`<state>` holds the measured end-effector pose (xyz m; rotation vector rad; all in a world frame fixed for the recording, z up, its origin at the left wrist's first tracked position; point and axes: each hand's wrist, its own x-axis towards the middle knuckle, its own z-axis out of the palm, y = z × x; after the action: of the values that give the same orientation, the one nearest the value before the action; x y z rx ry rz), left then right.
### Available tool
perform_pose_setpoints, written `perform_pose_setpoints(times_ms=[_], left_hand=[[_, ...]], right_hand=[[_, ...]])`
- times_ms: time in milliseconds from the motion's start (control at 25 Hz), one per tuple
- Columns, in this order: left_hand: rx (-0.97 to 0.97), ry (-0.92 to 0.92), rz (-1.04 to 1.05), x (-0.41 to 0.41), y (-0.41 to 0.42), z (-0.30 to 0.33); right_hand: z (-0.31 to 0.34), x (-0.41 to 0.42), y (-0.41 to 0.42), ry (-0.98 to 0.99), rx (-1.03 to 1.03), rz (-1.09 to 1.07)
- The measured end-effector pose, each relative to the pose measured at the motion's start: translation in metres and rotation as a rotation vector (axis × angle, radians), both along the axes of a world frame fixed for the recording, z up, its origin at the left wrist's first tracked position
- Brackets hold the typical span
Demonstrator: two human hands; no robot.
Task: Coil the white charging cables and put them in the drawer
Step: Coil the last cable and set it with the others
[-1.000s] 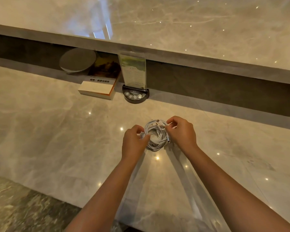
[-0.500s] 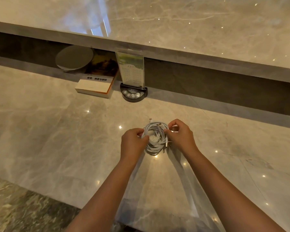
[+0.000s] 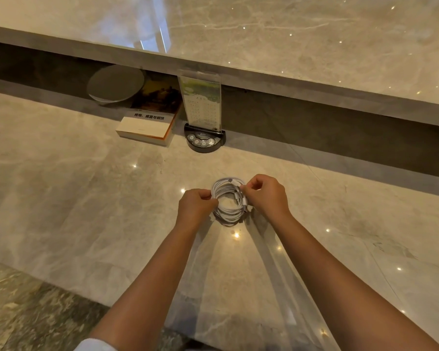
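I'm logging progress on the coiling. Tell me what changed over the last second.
Little changed. The left hand and right hand keep gripping the coiled white cables from either side over the marble counter; the right hand's fingertips worked slightly at the coil's top edge, and the loops look a bit tidier. Nothing was let go. The book and button stand stayed put.

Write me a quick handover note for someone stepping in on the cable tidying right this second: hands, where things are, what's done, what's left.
Left hand: grips the left side of the white cable coil.
Right hand: pinches the coil's right side, fingers curled at the top loops.
The coil is held just above the marble counter, in front of the book and the call-button stand.
Done: cables are wound into a round bundle.
Left: secure the loose ends if needed, then put the coil in the drawer, which is not in view.
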<state>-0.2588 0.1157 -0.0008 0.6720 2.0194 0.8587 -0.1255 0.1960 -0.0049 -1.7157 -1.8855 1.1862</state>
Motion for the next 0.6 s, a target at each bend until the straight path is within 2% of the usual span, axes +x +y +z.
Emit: perform_pose_setpoints(times_ms=[120,360,600], left_hand=[[0.026,-0.020,0.032,0.000,-0.001,-0.002],[0.174,0.228,0.054,0.003,-0.002,0.010],[0.125,0.180,0.019,0.007,-0.007,-0.005]], right_hand=[[-0.008,0.000,0.000,0.015,0.041,-0.019],[0.005,0.002,-0.004,0.025,0.174,-0.017],[-0.022,0.009,-0.014,-0.028,0.154,0.023]])
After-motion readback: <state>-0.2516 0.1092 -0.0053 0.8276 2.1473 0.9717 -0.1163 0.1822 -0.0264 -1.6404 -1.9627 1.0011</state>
